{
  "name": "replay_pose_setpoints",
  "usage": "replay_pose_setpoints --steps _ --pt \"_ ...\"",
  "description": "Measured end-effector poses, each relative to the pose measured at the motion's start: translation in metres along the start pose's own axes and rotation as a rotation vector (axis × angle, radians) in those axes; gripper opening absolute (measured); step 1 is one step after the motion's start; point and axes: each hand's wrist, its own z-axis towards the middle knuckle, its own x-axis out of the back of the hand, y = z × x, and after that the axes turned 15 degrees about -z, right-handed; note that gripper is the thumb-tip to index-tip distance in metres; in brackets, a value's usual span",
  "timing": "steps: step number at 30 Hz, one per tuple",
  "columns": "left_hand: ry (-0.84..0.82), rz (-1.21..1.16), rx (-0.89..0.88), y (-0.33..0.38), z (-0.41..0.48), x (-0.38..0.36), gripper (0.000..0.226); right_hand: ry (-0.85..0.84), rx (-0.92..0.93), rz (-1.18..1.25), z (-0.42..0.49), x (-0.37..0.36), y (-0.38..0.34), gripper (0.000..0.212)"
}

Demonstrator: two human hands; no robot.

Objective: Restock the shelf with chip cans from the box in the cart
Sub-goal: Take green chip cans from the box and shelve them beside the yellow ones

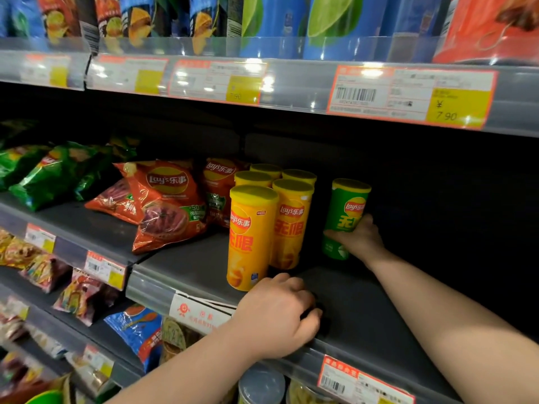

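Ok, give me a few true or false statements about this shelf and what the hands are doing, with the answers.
1. The right hand grips a green can. True.
2. The green can lies on its side. False: it is upright.
3. The yellow cans stand to the left of the green can. True.
4. The left hand holds a yellow can. False: it rests with curled fingers on the shelf near the front edge, holding no can.
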Motion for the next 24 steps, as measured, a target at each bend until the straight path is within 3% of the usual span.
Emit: replay_pose_setpoints --steps 3,6,15,21,24 --pt "0.006 -0.016 -0.006 0.000 0.000 -0.001 0.034 -0.006 -0.035 -0.015 0.006 -0.001 0.000 0.095" --pt "0.016 -0.024 -0.015 -0.002 0.000 -0.002 0.033 -0.075 0.003 0.015 0.006 0.003 0.000 0.082" --pt "0.013 -0.012 -0.016 -0.001 0.001 -0.002 0.034 -0.038 0.034 0.020 0.001 0.000 0.000 0.072" --pt "0.005 0.003 -0.021 0.000 0.002 0.000 0.035 -0.058 0.017 -0.106 -0.014 0.001 0.008 0.071" --pt "0.017 0.022 -0.024 -0.001 0.003 -0.001 0.037 -0.040 0.026 -0.288 -0.027 0.006 0.006 0.065"
